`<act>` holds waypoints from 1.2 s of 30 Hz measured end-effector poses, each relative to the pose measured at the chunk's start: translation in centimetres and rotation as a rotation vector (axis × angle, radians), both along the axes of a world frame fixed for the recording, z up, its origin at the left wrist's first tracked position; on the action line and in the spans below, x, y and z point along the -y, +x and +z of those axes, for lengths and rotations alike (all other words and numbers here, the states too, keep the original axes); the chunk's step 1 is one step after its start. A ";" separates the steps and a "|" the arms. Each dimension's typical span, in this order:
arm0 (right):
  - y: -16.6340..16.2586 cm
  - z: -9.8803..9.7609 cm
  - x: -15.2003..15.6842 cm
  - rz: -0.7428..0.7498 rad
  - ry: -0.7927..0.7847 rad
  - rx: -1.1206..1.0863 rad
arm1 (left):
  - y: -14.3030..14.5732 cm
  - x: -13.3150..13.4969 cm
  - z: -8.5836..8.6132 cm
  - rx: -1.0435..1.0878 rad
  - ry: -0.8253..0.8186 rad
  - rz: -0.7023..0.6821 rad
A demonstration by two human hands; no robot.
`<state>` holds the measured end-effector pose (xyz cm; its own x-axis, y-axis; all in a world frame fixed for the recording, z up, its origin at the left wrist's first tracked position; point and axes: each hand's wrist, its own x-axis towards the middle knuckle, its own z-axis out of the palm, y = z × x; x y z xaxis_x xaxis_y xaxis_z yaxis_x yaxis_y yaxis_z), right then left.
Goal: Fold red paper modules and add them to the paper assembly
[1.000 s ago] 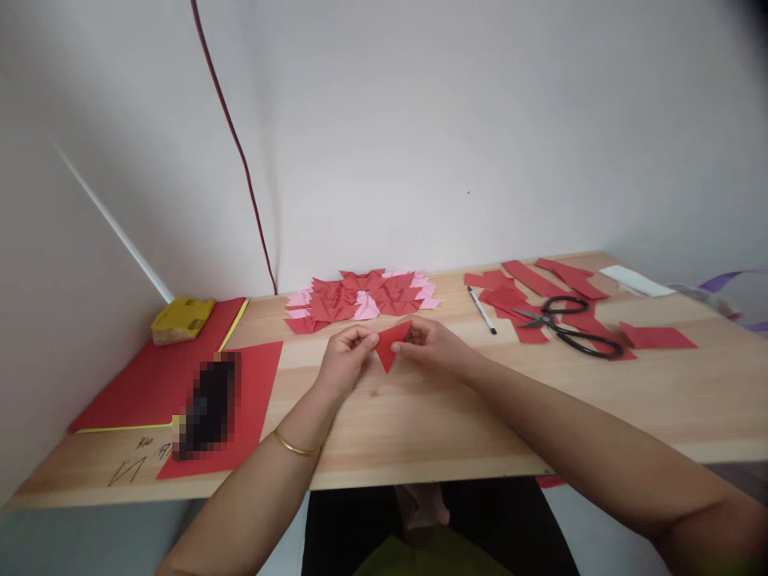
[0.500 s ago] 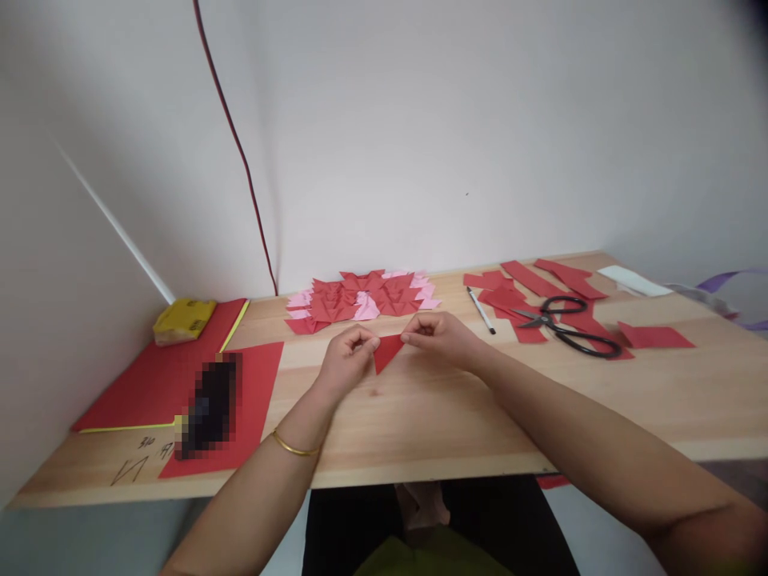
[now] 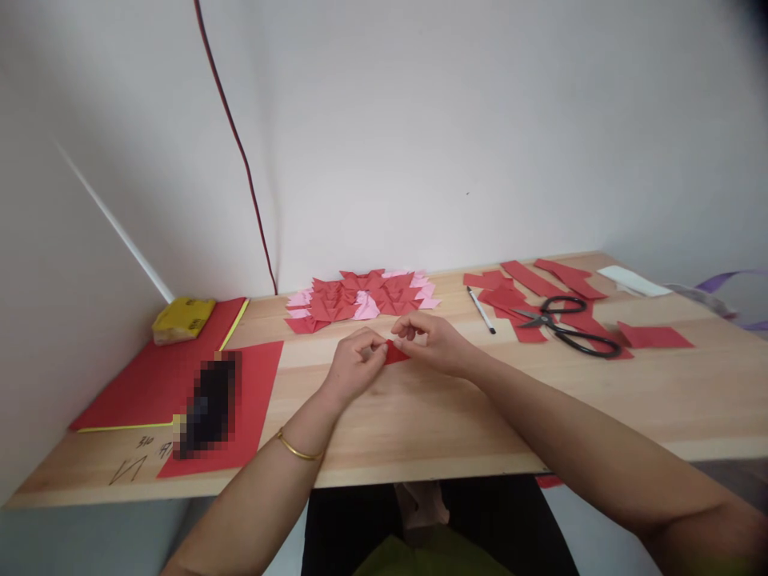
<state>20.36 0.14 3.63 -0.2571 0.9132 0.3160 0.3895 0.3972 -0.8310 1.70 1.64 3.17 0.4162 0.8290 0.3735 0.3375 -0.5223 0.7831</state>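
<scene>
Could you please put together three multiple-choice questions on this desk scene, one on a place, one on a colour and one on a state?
1. Where do the scissors lie?
A. on the red paper strips at the right of the table
B. on the yellow pack
C. under the table

2. What colour is the small folded paper between the hands?
A. pink
B. red
C. white

3. How do the left hand and right hand stand to that paper?
A. both are lifted clear of it
B. only the left hand touches it
C. both pinch it, low over the table

Answers: 1 A, the black handles and blades rest across the strips; 2 B, the bit showing between the fingers is red; 3 C, fingertips of both hands close on it from either side.
</scene>
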 end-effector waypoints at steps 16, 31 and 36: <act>2.3 0.6 -0.7 -0.113 -0.280 -0.298 | -1.2 -0.8 0.4 0.087 -0.193 0.124; 1.5 0.0 -0.5 0.137 -0.324 -0.153 | -0.2 -0.4 -0.2 0.193 -0.346 0.052; 1.2 0.0 -0.2 0.117 -0.249 -0.009 | -0.2 -0.5 -0.7 0.155 -0.370 -0.039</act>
